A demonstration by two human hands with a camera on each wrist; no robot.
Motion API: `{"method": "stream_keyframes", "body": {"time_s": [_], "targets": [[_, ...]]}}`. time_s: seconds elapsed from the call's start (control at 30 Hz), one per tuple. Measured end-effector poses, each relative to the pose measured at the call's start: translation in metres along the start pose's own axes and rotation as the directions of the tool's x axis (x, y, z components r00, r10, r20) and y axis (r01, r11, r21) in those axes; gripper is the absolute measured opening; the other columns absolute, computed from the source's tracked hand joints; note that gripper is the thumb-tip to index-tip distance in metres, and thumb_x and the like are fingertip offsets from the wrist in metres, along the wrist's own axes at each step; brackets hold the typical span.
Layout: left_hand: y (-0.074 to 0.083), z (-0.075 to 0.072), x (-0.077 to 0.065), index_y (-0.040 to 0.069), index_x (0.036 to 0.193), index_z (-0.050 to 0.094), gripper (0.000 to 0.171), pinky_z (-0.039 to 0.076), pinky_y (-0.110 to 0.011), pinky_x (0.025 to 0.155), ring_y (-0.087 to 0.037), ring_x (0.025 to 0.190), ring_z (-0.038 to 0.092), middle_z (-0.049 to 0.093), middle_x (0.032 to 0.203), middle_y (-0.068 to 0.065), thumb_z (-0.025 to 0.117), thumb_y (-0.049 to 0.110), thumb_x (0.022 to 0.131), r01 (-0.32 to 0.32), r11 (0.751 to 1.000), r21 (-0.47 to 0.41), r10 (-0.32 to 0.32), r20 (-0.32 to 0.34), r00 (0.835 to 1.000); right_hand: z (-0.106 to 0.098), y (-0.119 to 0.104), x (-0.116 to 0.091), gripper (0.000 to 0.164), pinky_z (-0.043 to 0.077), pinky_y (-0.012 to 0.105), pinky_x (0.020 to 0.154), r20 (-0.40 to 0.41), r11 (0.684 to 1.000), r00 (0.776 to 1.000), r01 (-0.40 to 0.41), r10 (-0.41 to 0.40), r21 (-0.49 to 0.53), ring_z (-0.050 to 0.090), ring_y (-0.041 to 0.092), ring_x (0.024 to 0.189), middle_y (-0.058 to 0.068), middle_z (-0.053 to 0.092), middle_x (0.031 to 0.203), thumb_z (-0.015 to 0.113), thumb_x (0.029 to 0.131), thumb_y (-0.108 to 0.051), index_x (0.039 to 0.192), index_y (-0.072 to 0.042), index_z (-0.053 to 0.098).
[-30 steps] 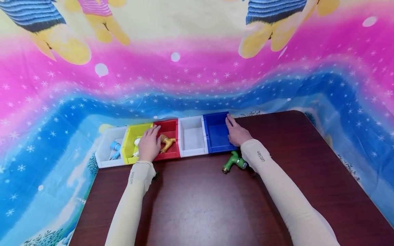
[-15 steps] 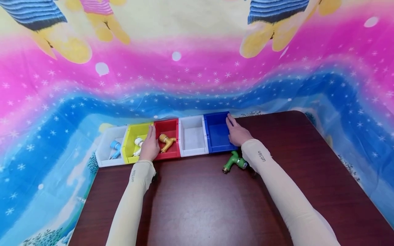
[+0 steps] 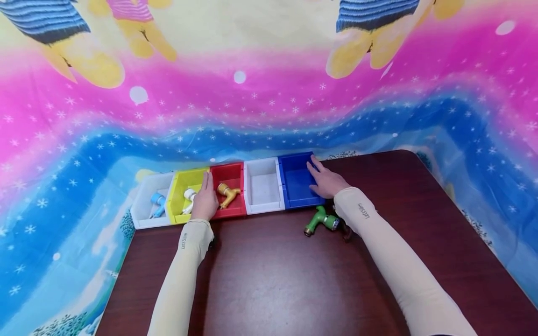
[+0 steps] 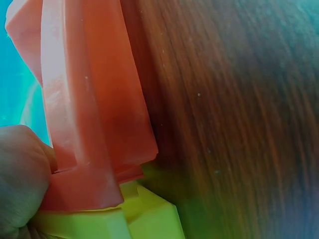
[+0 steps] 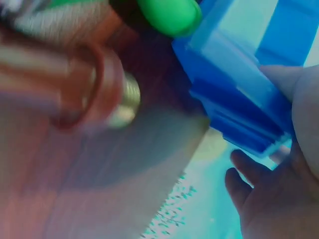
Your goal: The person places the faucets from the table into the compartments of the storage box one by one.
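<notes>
My left hand point(image 3: 205, 203) rests over the border between the yellow bin point(image 3: 195, 176) and the red bin point(image 3: 229, 172), its visible fingers straight and together. A white tap point(image 3: 189, 196) lies in the yellow bin, partly behind this hand; a gold tap point(image 3: 228, 193) lies in the red one. At the right end of the row, my right hand point(image 3: 329, 182) is at the blue bin point(image 3: 298, 179), fingers spread over its right wall. Near this wrist, a green tap point(image 3: 320, 220) lies on the table, beside a reddish-brown tap point(image 3: 347, 232) mostly hidden by the sleeve.
The left end of the row is a white bin point(image 3: 145, 189) holding a blue tap point(image 3: 158, 203). Another white bin point(image 3: 264, 186) stands between red and blue. Behind the brown wooden table point(image 3: 269, 270) hangs a printed cloth point(image 3: 269, 102).
My left hand's fingers have drawn together, uncovering more of the white and gold taps. The right hand's fingers have spread and its wrist has shifted slightly right, exposing part of the reddish-brown tap.
</notes>
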State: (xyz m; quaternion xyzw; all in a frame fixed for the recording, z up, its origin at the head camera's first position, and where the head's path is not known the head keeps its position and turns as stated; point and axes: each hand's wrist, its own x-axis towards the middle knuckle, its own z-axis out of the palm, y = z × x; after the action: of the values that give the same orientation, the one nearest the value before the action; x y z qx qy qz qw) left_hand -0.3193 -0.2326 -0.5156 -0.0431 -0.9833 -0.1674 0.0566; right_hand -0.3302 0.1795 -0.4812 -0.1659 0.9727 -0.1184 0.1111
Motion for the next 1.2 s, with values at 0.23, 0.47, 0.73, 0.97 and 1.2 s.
{"method": "stream_keyframes", "body": {"time_s": [0.23, 0.47, 0.73, 0.97, 1.2], "targets": [[0.002, -0.001, 0.001, 0.000, 0.165, 0.012, 0.073, 0.054, -0.055, 0.102, -0.047, 0.105, 0.067, 0.013, 0.173, -0.020, 0.050, 0.004, 0.103, 0.007, 1.000, 0.005, -0.007, 0.012, 1.000, -0.016, -0.003, -0.020, 0.077, 0.020, 0.054, 0.129, -0.058, 0.980, 0.991, 0.111, -0.122, -0.165, 0.020, 0.038, 0.159, 0.015, 0.015, 0.174, 0.062, 0.104, -0.027, 0.166, -0.010, 0.019], [0.002, -0.003, 0.002, -0.002, 0.164, 0.014, 0.074, 0.056, -0.055, 0.098, -0.046, 0.095, 0.068, 0.016, 0.172, -0.022, 0.052, 0.002, 0.101, -0.004, 1.000, 0.016, 0.004, -0.004, 1.000, -0.027, -0.009, -0.057, 0.050, 0.051, 0.054, 0.106, -0.176, 0.958, 0.959, 0.181, -0.222, -0.221, 0.060, 0.036, 0.126, 0.018, 0.064, 0.136, 0.068, 0.100, -0.024, 0.147, -0.009, 0.058], [0.002, -0.003, 0.000, -0.001, 0.165, 0.014, 0.082, 0.058, -0.052, 0.097, -0.044, 0.100, 0.069, 0.016, 0.172, -0.020, 0.059, 0.002, 0.097, -0.003, 1.000, 0.030, 0.003, 0.001, 1.000, -0.002, -0.008, -0.098, 0.039, 0.056, 0.043, 0.079, -0.037, 0.943, 0.955, 0.285, -0.295, -0.170, 0.059, 0.022, 0.091, 0.006, 0.070, 0.100, 0.084, 0.086, -0.033, 0.117, -0.011, 0.074], [0.002, -0.001, 0.001, 0.000, 0.165, 0.013, 0.078, 0.057, -0.052, 0.098, -0.045, 0.101, 0.068, 0.016, 0.173, -0.020, 0.056, 0.002, 0.099, 0.001, 0.999, 0.032, -0.001, -0.007, 1.000, 0.023, -0.007, -0.103, 0.071, 0.051, 0.055, 0.106, 0.041, 0.951, 0.973, 0.231, -0.228, -0.207, 0.059, 0.041, 0.125, 0.019, 0.068, 0.130, 0.090, 0.080, -0.032, 0.140, -0.007, 0.061], [0.002, 0.002, 0.003, 0.002, 0.166, 0.014, 0.080, 0.055, -0.052, 0.103, -0.045, 0.116, 0.066, 0.016, 0.173, -0.018, 0.057, 0.002, 0.099, 0.034, 0.999, 0.019, -0.034, -0.002, 0.999, 0.033, -0.006, -0.098, 0.067, 0.052, 0.051, 0.104, 0.029, 0.944, 0.973, 0.231, -0.231, -0.235, 0.058, 0.033, 0.117, 0.013, 0.070, 0.121, 0.089, 0.080, -0.031, 0.137, -0.010, 0.062]]}}
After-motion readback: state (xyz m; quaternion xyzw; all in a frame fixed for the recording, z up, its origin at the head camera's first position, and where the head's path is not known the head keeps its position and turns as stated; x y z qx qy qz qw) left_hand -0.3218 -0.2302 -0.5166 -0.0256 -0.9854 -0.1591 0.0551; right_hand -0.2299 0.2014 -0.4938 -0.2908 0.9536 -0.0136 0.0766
